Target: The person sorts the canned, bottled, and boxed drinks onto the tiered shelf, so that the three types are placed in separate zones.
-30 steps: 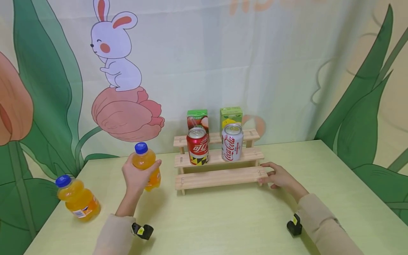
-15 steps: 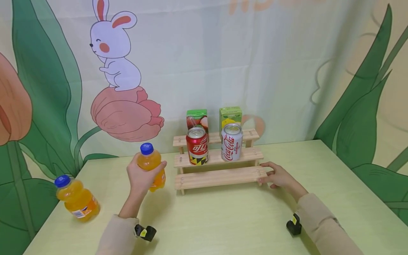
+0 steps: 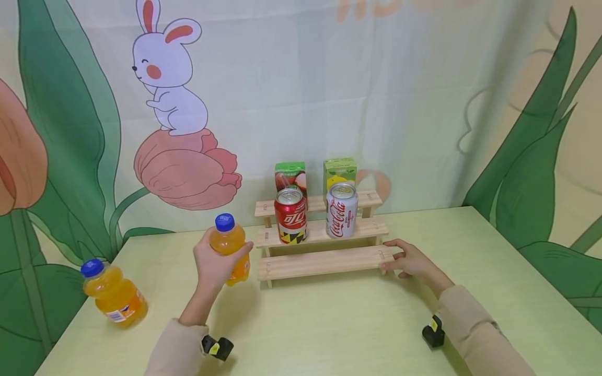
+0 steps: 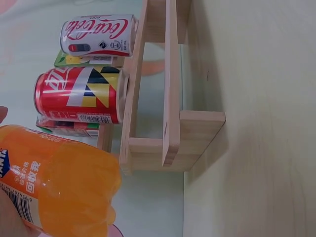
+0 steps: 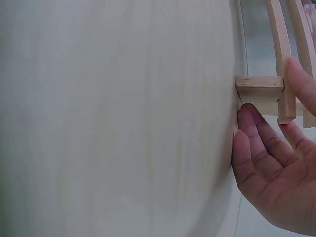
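Note:
My left hand [image 3: 211, 261] grips an orange soda bottle [image 3: 239, 271] with a blue cap, thumb and fingers wrapped round its upper body. The bottle is upright, just left of a three-step wooden display stand [image 3: 324, 262]; its orange label shows in the left wrist view. At the stand's right end my right hand [image 3: 414, 261] holds the lowest step, the thumb [image 5: 302, 84] over the board and fingers by its end and leg. On the middle step stand a red cola can [image 3: 291, 216] and a white Coca-Cola can [image 3: 342, 211].
A second orange soda bottle [image 3: 119, 297] stands at the table's left. Two green-topped juice cartons, one with red fruit [image 3: 290, 175] and one with yellow fruit [image 3: 339, 169], stand on the top step behind the cans. A printed curtain [image 3: 414, 104] hangs behind the table [image 3: 329, 329].
My left hand has carried the bottle rightward and slightly nearer to me, closer to the stand. The right hand keeps its place on the stand's end.

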Tool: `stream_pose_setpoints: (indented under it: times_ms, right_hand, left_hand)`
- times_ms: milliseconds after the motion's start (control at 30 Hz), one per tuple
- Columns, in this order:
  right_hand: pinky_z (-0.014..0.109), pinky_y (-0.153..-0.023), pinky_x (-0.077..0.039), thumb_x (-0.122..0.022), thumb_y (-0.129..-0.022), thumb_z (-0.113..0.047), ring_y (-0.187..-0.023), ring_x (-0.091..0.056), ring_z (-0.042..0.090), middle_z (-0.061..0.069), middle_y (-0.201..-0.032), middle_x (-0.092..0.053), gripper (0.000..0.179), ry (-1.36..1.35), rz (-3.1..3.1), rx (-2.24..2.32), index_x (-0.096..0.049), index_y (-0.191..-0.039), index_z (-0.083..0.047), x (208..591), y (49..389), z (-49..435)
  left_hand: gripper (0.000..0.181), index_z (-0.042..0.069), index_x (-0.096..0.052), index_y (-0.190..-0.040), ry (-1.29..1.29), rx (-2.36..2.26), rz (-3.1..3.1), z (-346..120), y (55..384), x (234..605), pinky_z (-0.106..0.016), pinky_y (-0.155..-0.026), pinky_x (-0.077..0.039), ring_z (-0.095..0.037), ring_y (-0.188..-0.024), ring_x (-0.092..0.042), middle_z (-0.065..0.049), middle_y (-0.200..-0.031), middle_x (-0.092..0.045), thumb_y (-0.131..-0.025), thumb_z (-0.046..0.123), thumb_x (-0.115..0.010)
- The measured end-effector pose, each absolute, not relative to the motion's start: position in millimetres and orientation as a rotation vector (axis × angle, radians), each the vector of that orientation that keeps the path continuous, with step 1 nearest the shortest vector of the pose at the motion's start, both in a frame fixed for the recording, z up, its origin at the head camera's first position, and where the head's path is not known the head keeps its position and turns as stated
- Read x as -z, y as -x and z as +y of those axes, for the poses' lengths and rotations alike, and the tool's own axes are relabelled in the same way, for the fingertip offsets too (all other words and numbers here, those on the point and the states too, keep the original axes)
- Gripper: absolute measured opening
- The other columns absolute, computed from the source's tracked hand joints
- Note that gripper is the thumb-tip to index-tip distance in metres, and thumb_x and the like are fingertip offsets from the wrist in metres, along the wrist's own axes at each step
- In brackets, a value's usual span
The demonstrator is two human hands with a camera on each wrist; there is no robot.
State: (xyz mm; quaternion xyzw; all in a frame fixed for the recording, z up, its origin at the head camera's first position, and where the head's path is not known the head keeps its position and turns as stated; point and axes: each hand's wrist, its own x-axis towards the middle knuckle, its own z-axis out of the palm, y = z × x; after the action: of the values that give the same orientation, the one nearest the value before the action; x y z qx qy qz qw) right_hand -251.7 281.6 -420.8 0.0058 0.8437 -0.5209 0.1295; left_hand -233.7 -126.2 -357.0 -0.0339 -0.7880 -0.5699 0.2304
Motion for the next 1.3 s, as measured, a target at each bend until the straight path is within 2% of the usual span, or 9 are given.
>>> stream_pose_setpoints:
  times_ms: [267, 533, 833, 1300]
  right_hand:
    - [0.030, -0.057, -0.046, -0.070, -0.080, -0.018, -0.077, -0.056, 0.017, 0.022, -0.110, -0.058, 0.070, -0.012, 2.459, 1.514, -0.031, -0.135, 0.001, 421.0, 250.5, 281.6]
    - [0.026, -0.055, -0.045, -0.073, -0.076, -0.025, -0.074, -0.055, 0.014, 0.019, -0.105, -0.061, 0.074, 0.044, 2.441, 1.531, -0.032, -0.132, 0.002, 419.8, 249.7, 283.9]
    - [0.028, -0.055, -0.045, -0.071, -0.078, -0.019, -0.075, -0.055, 0.017, 0.019, -0.107, -0.060, 0.071, -0.026, 2.468, 1.512, -0.033, -0.134, -0.001, 422.2, 252.0, 283.1]
    - [0.026, -0.054, -0.043, -0.072, -0.078, -0.019, -0.075, -0.053, 0.017, 0.017, -0.106, -0.060, 0.070, -0.040, 2.457, 1.524, -0.033, -0.134, -0.002, 421.7, 251.7, 282.6]
  left_hand:
    - [0.049, 0.002, -0.054, -0.108, 0.109, 1.560, -2.194, -120.8, 229.4, 355.6, -0.041, -0.079, -0.048, -0.027, -0.089, -0.058, -0.014, -0.099, -0.062, -0.068, 0.012, -0.080]
    - [0.047, 0.003, -0.055, -0.106, 0.144, 1.588, -2.200, -115.7, 226.4, 355.6, -0.038, -0.078, -0.049, -0.025, -0.089, -0.058, -0.013, -0.098, -0.062, -0.067, 0.012, -0.080]
    - [0.047, 0.003, -0.055, -0.108, 0.165, 1.635, -2.204, -108.4, 221.6, 353.1, -0.040, -0.081, -0.048, -0.025, -0.091, -0.058, -0.014, -0.100, -0.061, -0.068, 0.009, -0.079]
    - [0.048, 0.005, -0.056, -0.107, 0.266, 1.636, -2.228, -96.7, 218.8, 355.1, -0.041, -0.080, -0.049, -0.024, -0.091, -0.059, -0.009, -0.100, -0.062, -0.067, 0.009, -0.080]
